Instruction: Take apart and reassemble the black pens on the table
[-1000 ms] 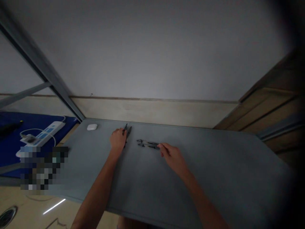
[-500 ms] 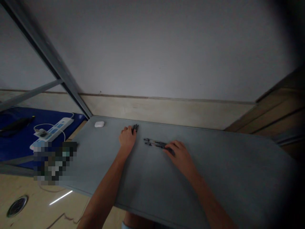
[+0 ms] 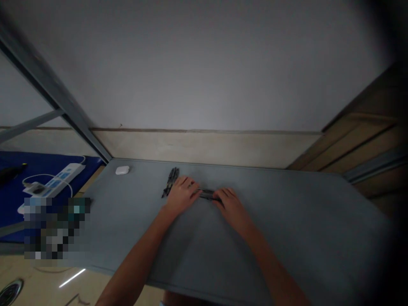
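Several dark pens (image 3: 207, 194) lie crosswise on the grey table, with a hand at either end of them. My left hand (image 3: 182, 194) is closed on their left end and hides it. Around the right end, the fingers of my right hand (image 3: 230, 202) are closed too. A second bunch of dark pens (image 3: 172, 178) lies just left of my left hand, pointing toward the wall, its near part close to my wrist.
A white earbud case (image 3: 122, 170) rests near the back left corner of the grey table (image 3: 302, 225). Left of the table, a white power strip (image 3: 60, 178) with a cable lies on a blue surface. Behind runs the wall (image 3: 207, 85); a metal post (image 3: 79, 127) stands back left.
My left hand has moved right and nearer, off the left bunch of pens and onto the left end of the crosswise pens. My right hand stays at their right end. The view has shifted slightly.
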Available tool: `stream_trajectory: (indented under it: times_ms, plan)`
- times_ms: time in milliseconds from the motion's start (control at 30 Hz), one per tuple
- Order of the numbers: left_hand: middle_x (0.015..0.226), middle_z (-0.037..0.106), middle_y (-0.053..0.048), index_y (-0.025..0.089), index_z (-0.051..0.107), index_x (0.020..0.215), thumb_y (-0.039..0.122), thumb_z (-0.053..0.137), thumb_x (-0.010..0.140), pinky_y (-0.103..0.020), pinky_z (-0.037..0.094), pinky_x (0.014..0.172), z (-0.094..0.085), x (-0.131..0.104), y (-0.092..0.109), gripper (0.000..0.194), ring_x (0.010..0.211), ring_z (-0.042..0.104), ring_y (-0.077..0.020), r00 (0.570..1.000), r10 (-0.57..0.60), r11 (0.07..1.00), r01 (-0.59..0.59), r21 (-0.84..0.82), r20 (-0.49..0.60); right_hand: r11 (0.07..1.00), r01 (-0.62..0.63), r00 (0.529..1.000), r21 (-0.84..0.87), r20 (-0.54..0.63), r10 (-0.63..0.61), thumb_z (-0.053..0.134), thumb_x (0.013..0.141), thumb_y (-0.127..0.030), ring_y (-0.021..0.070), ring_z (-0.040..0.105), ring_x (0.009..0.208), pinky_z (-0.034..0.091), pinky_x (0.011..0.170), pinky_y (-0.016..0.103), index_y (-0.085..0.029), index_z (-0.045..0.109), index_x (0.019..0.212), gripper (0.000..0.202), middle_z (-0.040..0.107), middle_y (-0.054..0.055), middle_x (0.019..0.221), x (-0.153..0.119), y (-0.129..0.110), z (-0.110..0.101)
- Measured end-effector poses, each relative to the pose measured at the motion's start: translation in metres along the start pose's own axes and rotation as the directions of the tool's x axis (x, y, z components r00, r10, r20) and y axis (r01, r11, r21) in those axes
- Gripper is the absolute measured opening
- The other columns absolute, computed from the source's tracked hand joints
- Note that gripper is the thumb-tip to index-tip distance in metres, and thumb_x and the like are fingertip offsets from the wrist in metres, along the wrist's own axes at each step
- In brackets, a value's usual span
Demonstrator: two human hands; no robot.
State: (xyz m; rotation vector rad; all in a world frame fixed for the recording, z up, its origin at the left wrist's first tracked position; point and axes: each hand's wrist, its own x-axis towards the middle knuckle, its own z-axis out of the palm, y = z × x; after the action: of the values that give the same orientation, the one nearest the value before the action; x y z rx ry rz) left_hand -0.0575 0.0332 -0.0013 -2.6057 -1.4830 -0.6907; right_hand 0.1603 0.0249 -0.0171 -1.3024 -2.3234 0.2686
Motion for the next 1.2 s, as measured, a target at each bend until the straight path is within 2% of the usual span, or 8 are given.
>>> stream_trajectory:
  times_ms: [67,133,367,600,700,900,1067,1200]
  plan:
    - [0.105,0.062,-0.008,0.021,0.063,0.108,0.039,0.049,0.092,-0.038,0.04,0.089,0.005,-0.001,0.01,0.028,0.103,0.05,-0.0236,0.993,0.099,0.995,-0.097,-0.024,0.07,1.0,0.002,1.0,0.008,0.017,-0.002,0.054,0.086,-0.013,0.0235,0.055,0.091,0.044,0.082,0.038,-0.022,0.061,0.09,0.012,0.062,0.006,0.09,0.0,0.0,-0.001]
    - [0.108,0.062,-0.007,0.021,0.062,0.111,0.039,0.051,0.091,-0.038,0.04,0.089,0.01,-0.001,0.016,0.028,0.104,0.051,-0.0235,0.983,0.139,0.99,-0.137,-0.03,0.122,1.0,0.02,0.999,0.013,0.026,-0.02,0.054,0.086,-0.011,0.0233,0.055,0.094,0.044,0.085,0.038,-0.022,0.062,0.094,0.016,0.063,0.006,0.094,0.0,0.0,-0.002]
    - [0.096,0.064,-0.007,0.019,0.063,0.102,0.032,0.048,0.093,-0.037,0.039,0.088,0.019,-0.002,0.019,0.021,0.099,0.054,-0.0221,0.971,0.134,0.989,-0.145,0.04,0.2,0.999,0.042,0.999,-0.032,0.036,-0.04,0.056,0.085,-0.01,0.0245,0.055,0.095,0.045,0.088,0.039,-0.02,0.065,0.093,0.015,0.063,0.009,0.095,0.0,-0.001,-0.001]
    - [0.099,0.063,-0.007,0.021,0.056,0.118,0.023,0.044,0.095,-0.036,0.039,0.087,0.005,-0.002,0.026,0.026,0.096,0.056,-0.0221,0.962,0.188,0.968,-0.216,0.126,0.197,0.966,0.005,0.998,0.259,0.063,-0.022,0.048,0.092,-0.017,0.0235,0.061,0.102,0.045,0.092,0.038,-0.022,0.062,0.115,0.027,0.067,0.008,0.11,-0.004,0.001,0.001]
    - [0.094,0.063,-0.007,0.02,0.058,0.115,0.026,0.041,0.096,-0.037,0.04,0.084,0.004,0.0,0.028,0.026,0.093,0.056,-0.023,0.965,0.183,0.969,-0.21,0.131,0.188,0.946,-0.023,0.997,0.323,0.073,0.0,0.05,0.092,-0.021,0.0232,0.064,0.095,0.048,0.085,0.036,-0.023,0.066,0.109,0.024,0.07,0.007,0.103,-0.006,0.003,0.001]
    - [0.092,0.064,-0.006,0.021,0.061,0.111,0.029,0.043,0.095,-0.036,0.041,0.083,0.007,0.002,0.029,0.025,0.093,0.057,-0.0227,0.972,0.142,0.986,-0.156,0.06,0.187,0.982,-0.01,0.998,0.19,0.069,-0.003,0.045,0.094,-0.022,0.0252,0.064,0.09,0.049,0.082,0.039,-0.021,0.067,0.105,0.025,0.07,0.01,0.096,-0.004,-0.002,-0.003]
    - [0.088,0.065,-0.005,0.02,0.063,0.103,0.031,0.04,0.096,-0.036,0.041,0.083,0.006,0.002,0.029,0.026,0.09,0.059,-0.0215,0.982,0.081,0.997,-0.082,-0.002,0.17,0.999,0.054,0.997,-0.008,0.052,-0.053,0.041,0.093,-0.013,0.0262,0.062,0.09,0.048,0.085,0.041,-0.016,0.064,0.112,0.03,0.069,0.013,0.099,-0.004,-0.005,-0.002]
    - [0.088,0.065,-0.005,0.019,0.063,0.099,0.031,0.04,0.096,-0.035,0.042,0.084,0.008,0.002,0.03,0.026,0.09,0.06,-0.0211,0.986,0.05,0.999,-0.047,-0.02,0.161,0.999,0.046,0.999,0.028,-0.014,-0.046,0.045,0.093,-0.018,0.0258,0.061,0.093,0.046,0.087,0.041,-0.019,0.064,0.111,0.026,0.069,0.012,0.099,-0.005,-0.006,-0.002]
